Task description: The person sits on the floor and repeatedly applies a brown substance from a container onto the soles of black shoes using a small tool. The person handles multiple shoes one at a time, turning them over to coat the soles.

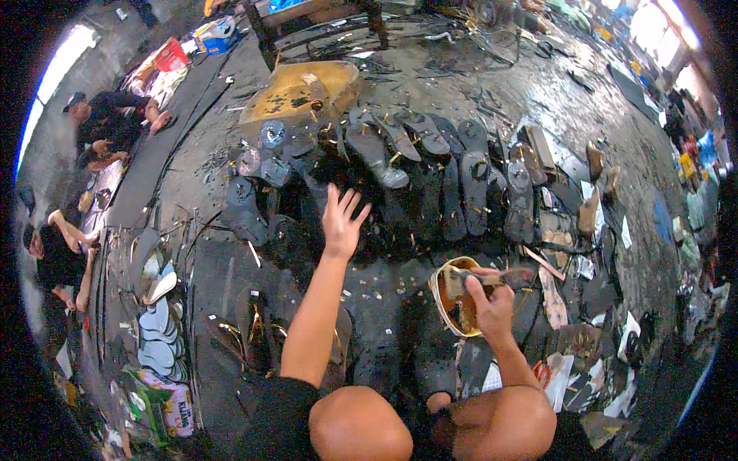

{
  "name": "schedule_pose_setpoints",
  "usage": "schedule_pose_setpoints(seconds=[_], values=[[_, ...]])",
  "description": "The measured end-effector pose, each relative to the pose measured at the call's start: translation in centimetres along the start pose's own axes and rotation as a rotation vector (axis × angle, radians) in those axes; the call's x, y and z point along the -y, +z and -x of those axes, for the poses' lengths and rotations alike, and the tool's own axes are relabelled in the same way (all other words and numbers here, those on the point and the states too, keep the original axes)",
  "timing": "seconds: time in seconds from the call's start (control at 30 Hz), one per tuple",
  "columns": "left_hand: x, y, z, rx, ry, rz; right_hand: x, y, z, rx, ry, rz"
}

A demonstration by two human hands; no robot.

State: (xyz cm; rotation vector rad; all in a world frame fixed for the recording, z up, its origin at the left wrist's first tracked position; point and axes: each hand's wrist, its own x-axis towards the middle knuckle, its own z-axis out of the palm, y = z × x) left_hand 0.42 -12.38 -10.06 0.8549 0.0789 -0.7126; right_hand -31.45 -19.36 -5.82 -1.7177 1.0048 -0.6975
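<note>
My left hand (344, 224) reaches forward with its fingers spread, holding nothing. It is over the near side of a wide group of dark shoe soles (474, 184) laid close together on the floor. My right hand (493, 306) is closed around a brush (455, 283), whose pale bristle end is at the mouth of a round tub (441, 311). Amber-brown glue-like stuff coats the inside of the tub. Whether my left fingertips touch a sole, I cannot tell. Dark sandals with shiny gold straps (256, 332) lie to the left of my left forearm.
A yellowish block-like slab (338, 80) sits beyond the soles. Grey-blue sole pieces (159, 338) are stacked at the left, near a green and pink package (165, 407). Red-handled scissors (543, 374) lie near my right knee. Other people (111, 115) sit at the far left.
</note>
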Motion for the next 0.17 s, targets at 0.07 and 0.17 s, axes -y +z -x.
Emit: schedule_pose_setpoints(seconds=[0.07, 0.17], values=[[0.5, -7.9, 5.8, -0.008, 0.293, -0.617, -2.9, -1.3, 0.1, -0.047, -0.111, 0.174], [-1.5, -13.1, 16.2, -0.142, 0.342, -1.381, -2.2, -0.8, 0.3, -0.025, -0.134, 0.348]])
